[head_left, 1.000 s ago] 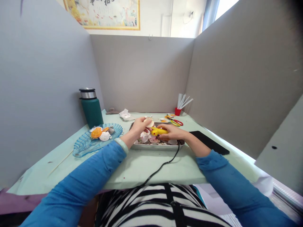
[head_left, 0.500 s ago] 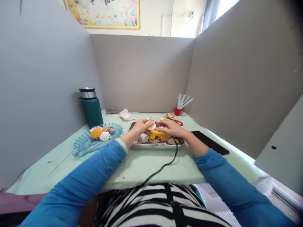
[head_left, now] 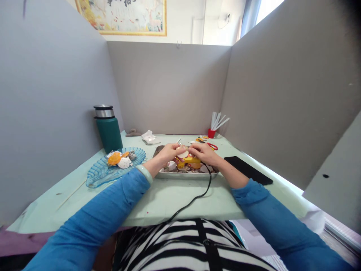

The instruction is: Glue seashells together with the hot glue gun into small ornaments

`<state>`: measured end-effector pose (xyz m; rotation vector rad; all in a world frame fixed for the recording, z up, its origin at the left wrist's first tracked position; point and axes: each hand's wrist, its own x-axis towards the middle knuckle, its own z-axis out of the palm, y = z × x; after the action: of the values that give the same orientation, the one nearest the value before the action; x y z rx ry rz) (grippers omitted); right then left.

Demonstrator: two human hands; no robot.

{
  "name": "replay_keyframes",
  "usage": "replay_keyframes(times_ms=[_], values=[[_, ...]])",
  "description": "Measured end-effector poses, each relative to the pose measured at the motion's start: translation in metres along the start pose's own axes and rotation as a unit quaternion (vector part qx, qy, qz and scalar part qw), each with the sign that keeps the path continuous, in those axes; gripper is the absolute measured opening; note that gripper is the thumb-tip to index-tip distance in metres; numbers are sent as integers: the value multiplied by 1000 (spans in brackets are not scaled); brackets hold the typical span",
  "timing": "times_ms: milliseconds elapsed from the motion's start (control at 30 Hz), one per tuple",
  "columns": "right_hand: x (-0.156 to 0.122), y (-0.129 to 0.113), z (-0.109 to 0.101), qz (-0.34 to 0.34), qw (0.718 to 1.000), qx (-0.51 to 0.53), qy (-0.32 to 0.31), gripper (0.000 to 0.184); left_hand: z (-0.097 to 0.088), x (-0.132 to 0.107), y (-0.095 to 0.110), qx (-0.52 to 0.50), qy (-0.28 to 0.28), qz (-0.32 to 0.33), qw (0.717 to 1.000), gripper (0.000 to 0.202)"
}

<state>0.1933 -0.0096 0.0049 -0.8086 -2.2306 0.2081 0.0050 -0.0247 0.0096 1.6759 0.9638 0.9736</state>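
Over a metal tray (head_left: 166, 175) of several seashells, my left hand (head_left: 167, 153) and my right hand (head_left: 203, 152) meet, both with fingers pinched on one pale shell (head_left: 182, 153) held between them. A yellow glue gun (head_left: 188, 162) lies in the tray just below the hands, and its black cord (head_left: 194, 197) runs back toward my body. Both sleeves are blue.
A blue glass dish (head_left: 98, 176) with shells sits left of the tray, a green flask (head_left: 108, 130) behind it. Scissors (head_left: 209, 144), a red cup (head_left: 211, 133) of white sticks and crumpled tissue (head_left: 149, 137) lie at the back. A black phone (head_left: 248, 170) rests at right. Grey partitions enclose the desk.
My right hand has let go of the yellow glue gun, which now lies in the tray. That hand moved left to join my left hand on the pale shell.
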Motion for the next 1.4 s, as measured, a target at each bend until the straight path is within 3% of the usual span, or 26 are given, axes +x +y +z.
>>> replay_keyframes(times_ms=[267, 633, 833, 1067, 1400], values=[[0, 1, 1, 4, 1000, -9, 22, 35, 4, -2, 4, -13, 6, -19, 1000, 37], [-1, -2, 2, -8, 998, -40, 37, 38, 6, 3, 1, -135, -14, -16, 991, 35], [-2, -1, 2, -10, 999, -36, 30, 38, 3, 4, -1, -134, 3, -21, 991, 31], [-3, -1, 0, -8, 1000, -16, 6, 36, -1, 6, -3, -121, -14, -17, 992, 34], [-2, -1, 0, -18, 999, -30, 9, 37, 5, 1, 2, -91, -18, -22, 995, 39]])
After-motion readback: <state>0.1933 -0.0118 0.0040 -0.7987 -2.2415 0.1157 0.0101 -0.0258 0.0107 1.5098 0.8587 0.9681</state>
